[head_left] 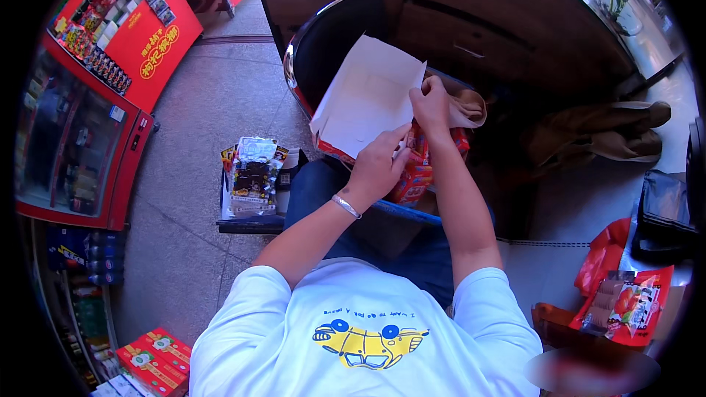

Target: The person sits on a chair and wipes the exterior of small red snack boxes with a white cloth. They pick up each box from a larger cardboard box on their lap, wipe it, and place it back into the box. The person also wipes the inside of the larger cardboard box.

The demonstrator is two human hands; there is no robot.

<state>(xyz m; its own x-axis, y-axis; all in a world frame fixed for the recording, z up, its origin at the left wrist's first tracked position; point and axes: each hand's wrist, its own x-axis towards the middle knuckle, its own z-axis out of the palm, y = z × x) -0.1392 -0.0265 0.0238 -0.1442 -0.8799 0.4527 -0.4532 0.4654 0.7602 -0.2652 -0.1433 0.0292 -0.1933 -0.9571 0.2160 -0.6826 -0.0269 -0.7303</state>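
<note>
An unfolded cardboard box (372, 91), white inside and red outside, lies tilted in front of me. My left hand (380, 162) grips its near right edge, thumb and fingers closed around the board. At the box's far right edge, my right hand (431, 102) pinches the cardboard with bent fingers. Beneath my hands, several red printed packets (413, 184) sit in a container with a blue rim (405, 212). A brown cloth-like item (469, 107) lies just right of my right hand, partly covered by it.
A black chair with a chrome edge (289, 66) stands behind the box, before a dark wooden cabinet (469, 16). Snack pouches (255, 176) rest on a low stand at left. A red display fridge (77, 143) is further left. Red packaging (629, 303) lies at right.
</note>
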